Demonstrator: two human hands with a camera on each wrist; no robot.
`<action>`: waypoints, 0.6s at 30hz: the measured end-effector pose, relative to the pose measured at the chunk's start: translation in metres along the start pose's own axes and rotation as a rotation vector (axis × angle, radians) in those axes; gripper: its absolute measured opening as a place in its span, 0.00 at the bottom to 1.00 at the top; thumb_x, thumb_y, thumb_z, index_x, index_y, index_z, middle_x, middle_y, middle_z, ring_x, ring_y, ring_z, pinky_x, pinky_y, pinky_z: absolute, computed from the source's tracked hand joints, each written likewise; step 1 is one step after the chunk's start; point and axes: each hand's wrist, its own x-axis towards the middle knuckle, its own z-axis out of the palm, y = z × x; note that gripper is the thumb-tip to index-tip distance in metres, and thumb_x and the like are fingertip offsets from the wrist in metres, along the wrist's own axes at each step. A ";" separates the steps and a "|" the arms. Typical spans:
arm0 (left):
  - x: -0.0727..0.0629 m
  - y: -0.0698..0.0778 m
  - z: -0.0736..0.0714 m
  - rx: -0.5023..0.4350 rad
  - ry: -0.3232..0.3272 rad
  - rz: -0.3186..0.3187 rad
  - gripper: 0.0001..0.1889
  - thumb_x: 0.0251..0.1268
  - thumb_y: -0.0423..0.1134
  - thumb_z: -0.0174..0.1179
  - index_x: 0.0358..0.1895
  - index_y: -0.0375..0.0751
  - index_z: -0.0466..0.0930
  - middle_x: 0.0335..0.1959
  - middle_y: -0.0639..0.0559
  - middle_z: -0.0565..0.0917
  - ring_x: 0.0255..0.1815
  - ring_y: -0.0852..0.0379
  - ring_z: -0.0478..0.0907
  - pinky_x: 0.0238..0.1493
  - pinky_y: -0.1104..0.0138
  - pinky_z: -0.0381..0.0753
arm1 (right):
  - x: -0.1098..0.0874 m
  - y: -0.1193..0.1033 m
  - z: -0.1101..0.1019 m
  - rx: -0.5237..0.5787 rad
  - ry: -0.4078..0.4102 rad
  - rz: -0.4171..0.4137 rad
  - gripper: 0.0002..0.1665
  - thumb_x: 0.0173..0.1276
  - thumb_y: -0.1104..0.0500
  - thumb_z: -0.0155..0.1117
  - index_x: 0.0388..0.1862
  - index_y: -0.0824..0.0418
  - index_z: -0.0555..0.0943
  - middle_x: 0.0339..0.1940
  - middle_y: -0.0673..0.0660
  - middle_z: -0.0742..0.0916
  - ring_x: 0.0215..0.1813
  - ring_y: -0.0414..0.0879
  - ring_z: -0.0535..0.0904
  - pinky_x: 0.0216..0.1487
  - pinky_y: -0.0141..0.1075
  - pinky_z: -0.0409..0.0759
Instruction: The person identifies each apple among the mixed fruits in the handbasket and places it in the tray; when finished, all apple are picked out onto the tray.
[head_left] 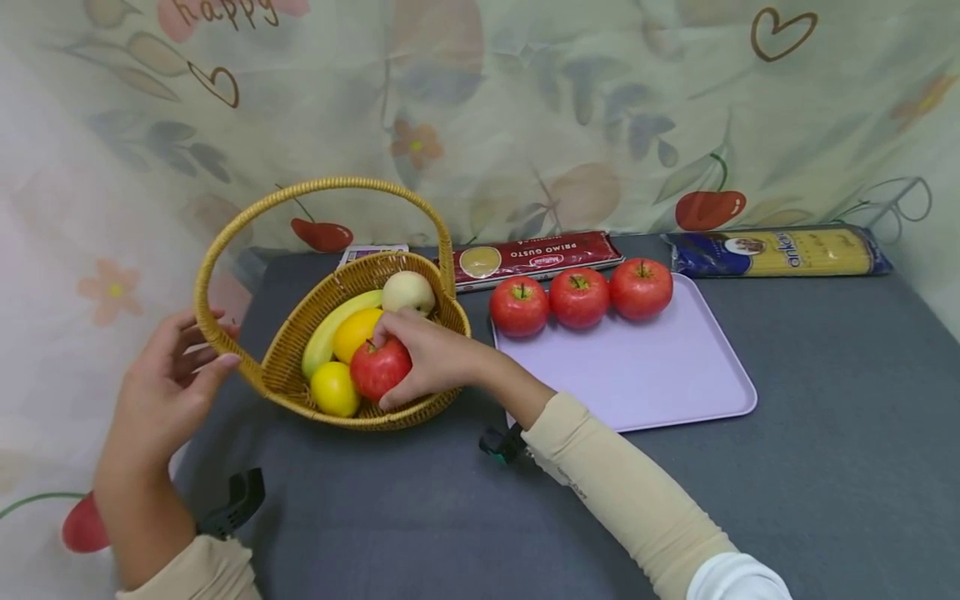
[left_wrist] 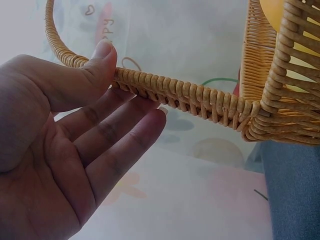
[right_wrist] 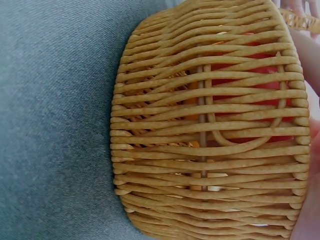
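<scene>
A wicker basket (head_left: 281, 354) with a tall arched handle stands at the left of the table. My left hand (head_left: 168, 387) pinches that handle (left_wrist: 175, 92) low on its left side, thumb on one face and fingers on the other. Inside the basket, my right hand (head_left: 435, 354) grips a red apple (head_left: 379, 368) from its right side. Around the apple lie a yellow lemon (head_left: 334, 389), an orange fruit (head_left: 356, 333), a banana (head_left: 333, 329) and a pale round fruit (head_left: 408, 293). In the right wrist view the woven wall (right_wrist: 240, 165) covers most of the apple.
Three red apples (head_left: 579, 297) sit in a row along the back of a lilac tray (head_left: 637, 375), right of the basket. Behind are a red packet (head_left: 540, 257) and a pasta packet (head_left: 780, 252). A patterned cloth (head_left: 525, 108) hangs behind the grey table (head_left: 840, 400).
</scene>
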 end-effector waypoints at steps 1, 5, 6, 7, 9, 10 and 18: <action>0.000 0.000 0.000 0.001 0.000 0.001 0.29 0.68 0.25 0.62 0.70 0.42 0.67 0.54 0.51 0.77 0.49 0.75 0.75 0.45 0.84 0.74 | -0.001 0.000 0.001 -0.008 0.011 0.006 0.36 0.51 0.53 0.83 0.51 0.55 0.69 0.54 0.56 0.72 0.58 0.47 0.70 0.53 0.32 0.77; 0.000 0.000 -0.001 0.000 0.005 0.009 0.29 0.68 0.26 0.62 0.70 0.42 0.67 0.54 0.55 0.77 0.49 0.76 0.75 0.45 0.85 0.74 | -0.001 -0.001 0.004 -0.044 0.065 0.012 0.36 0.51 0.50 0.83 0.51 0.55 0.68 0.54 0.56 0.71 0.56 0.47 0.72 0.52 0.32 0.78; 0.000 0.000 -0.001 0.001 0.007 0.010 0.29 0.68 0.26 0.62 0.70 0.41 0.67 0.53 0.55 0.77 0.49 0.76 0.75 0.45 0.85 0.74 | -0.001 -0.002 0.005 -0.054 0.078 0.011 0.37 0.51 0.50 0.83 0.50 0.54 0.68 0.54 0.56 0.71 0.55 0.47 0.73 0.52 0.31 0.78; 0.000 -0.001 -0.001 0.002 0.008 0.011 0.29 0.68 0.26 0.62 0.70 0.41 0.67 0.53 0.56 0.77 0.49 0.76 0.75 0.45 0.85 0.74 | -0.002 -0.002 0.006 -0.065 0.090 0.010 0.37 0.51 0.49 0.84 0.50 0.54 0.68 0.53 0.55 0.71 0.55 0.47 0.73 0.52 0.31 0.78; 0.000 -0.001 -0.001 -0.001 0.009 0.011 0.29 0.68 0.26 0.62 0.70 0.42 0.67 0.53 0.57 0.77 0.48 0.76 0.75 0.45 0.85 0.74 | -0.002 -0.003 0.007 -0.079 0.114 0.008 0.37 0.51 0.48 0.84 0.50 0.54 0.68 0.53 0.55 0.71 0.54 0.47 0.74 0.52 0.32 0.78; 0.000 -0.001 -0.001 -0.001 0.010 0.014 0.29 0.68 0.26 0.62 0.70 0.41 0.67 0.53 0.57 0.77 0.49 0.76 0.75 0.45 0.85 0.74 | -0.003 -0.003 0.007 -0.084 0.125 0.008 0.37 0.51 0.48 0.84 0.50 0.54 0.68 0.54 0.55 0.71 0.54 0.47 0.74 0.52 0.32 0.78; 0.000 -0.001 0.001 -0.008 0.012 0.032 0.29 0.66 0.23 0.62 0.70 0.40 0.68 0.53 0.56 0.77 0.48 0.76 0.76 0.45 0.84 0.74 | -0.009 -0.005 0.007 -0.079 0.198 0.014 0.37 0.50 0.47 0.84 0.49 0.53 0.68 0.54 0.55 0.70 0.56 0.47 0.72 0.53 0.33 0.77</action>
